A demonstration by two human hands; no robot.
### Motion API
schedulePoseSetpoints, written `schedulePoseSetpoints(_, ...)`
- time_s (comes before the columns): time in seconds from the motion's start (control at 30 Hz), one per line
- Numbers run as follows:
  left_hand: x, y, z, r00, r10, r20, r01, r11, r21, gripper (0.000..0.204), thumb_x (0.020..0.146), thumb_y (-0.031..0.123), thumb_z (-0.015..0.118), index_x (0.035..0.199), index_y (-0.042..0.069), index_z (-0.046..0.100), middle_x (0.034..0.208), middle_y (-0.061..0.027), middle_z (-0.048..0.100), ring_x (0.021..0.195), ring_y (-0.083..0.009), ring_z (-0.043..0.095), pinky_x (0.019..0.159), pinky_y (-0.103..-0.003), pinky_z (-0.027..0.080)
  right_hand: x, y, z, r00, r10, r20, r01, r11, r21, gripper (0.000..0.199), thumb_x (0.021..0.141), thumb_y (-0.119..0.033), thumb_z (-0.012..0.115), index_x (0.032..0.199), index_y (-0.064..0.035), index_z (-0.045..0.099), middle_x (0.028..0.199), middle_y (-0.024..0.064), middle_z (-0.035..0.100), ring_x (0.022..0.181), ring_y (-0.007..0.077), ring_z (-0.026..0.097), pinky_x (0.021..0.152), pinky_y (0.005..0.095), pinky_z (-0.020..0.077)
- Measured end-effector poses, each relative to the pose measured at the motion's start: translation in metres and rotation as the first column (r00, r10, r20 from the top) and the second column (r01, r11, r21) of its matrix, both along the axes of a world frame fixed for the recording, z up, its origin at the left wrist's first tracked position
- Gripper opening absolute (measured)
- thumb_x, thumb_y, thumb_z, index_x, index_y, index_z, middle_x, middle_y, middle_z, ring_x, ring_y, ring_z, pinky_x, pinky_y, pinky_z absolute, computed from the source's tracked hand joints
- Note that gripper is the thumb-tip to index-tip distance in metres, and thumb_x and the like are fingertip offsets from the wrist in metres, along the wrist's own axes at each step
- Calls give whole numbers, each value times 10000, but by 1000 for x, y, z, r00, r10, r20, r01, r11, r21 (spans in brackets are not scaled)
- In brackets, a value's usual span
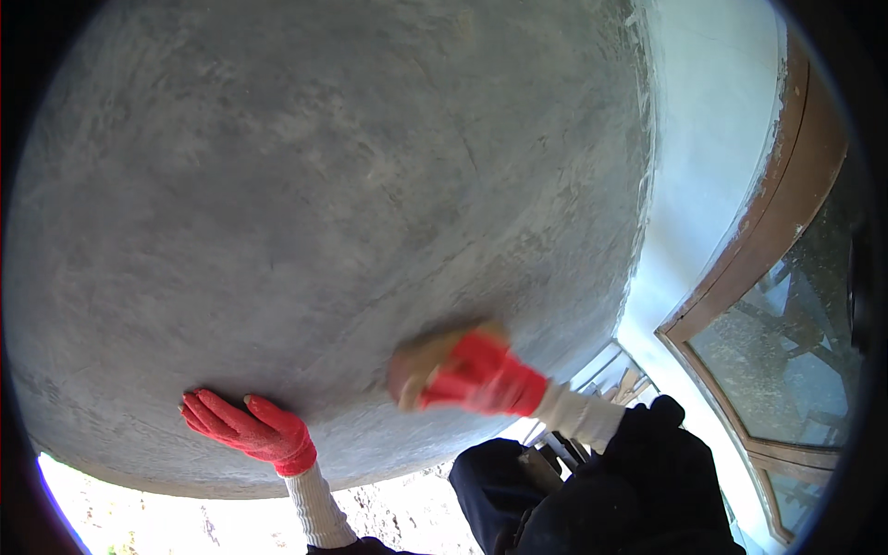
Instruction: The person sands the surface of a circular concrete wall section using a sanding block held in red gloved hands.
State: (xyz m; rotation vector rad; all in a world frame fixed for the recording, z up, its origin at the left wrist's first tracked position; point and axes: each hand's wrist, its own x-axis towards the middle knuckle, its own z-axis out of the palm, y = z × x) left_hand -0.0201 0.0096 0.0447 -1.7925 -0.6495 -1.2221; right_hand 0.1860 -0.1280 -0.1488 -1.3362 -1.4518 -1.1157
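The grey wall (pixel 324 185) filling the frame's centre looks coated throughout, though its streaks and ragged right edge seem unfinished. Lower centre, the right hand (pixel 486 375) curls its fingers around a blurred tan block (pixel 421 365) at the wall; lower left, the left hand (pixel 259 435) rests, fingers nearly together.

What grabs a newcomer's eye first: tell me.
First, the red-gloved right hand, lower centre, holds a blurred tan block against the grey surface filling most of the view. The red-gloved left hand rests on it at lower left; a brown-framed window curves at far right.
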Motion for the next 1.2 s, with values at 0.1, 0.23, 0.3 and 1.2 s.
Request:
schedulePoseSetpoints(0.1,-8,-4,1,999,36,4,-36,999,13,528,981,228,388,1423,-59,351,1492,-239,308,1380,-453,259,1112,-582,224,63,-30,32,816,-175,-550,233,972,36,942,742,-324,792,1481,-97,253,1486,235,252,1322,399,356,1009,496,389)
schedulePoseSetpoints(0.23,-9,-8,3,999,38,32,-38,999,4,529,981,227,382,1424,-59,348,1490,-242,312,1381,-453,258,1112,-581,222,135,-52,68,316,257,-913,270,898,346,873,804,-263,701,1490,-45,206,1501,313,136,1348,490,256,1069,561,274)
schedulePoseSetpoints(0.3,-6,-9,1,999,36,38,-36,999,4,531,981,228,380,1426,-59,345,1491,-241,312,1382,-453,257,1112,-580,222,115,-35,52,506,-74,-859,409,898,164,864,825,-287,674,1492,-28,190,1499,325,128,1350,513,237,1075,568,261)
schedulePoseSetpoints(1.2,-6,-1,0,999,38,16,-38,999,-6,566,992,278,370,1444,-57,310,1512,-240,270,1391,-436,248,1120,-567,210,15,-4,-64,970,-124,-208,147,984,99,572,779,-466,723,1256,-222,526,1337,191,426,1159,398,495,931,531,455)
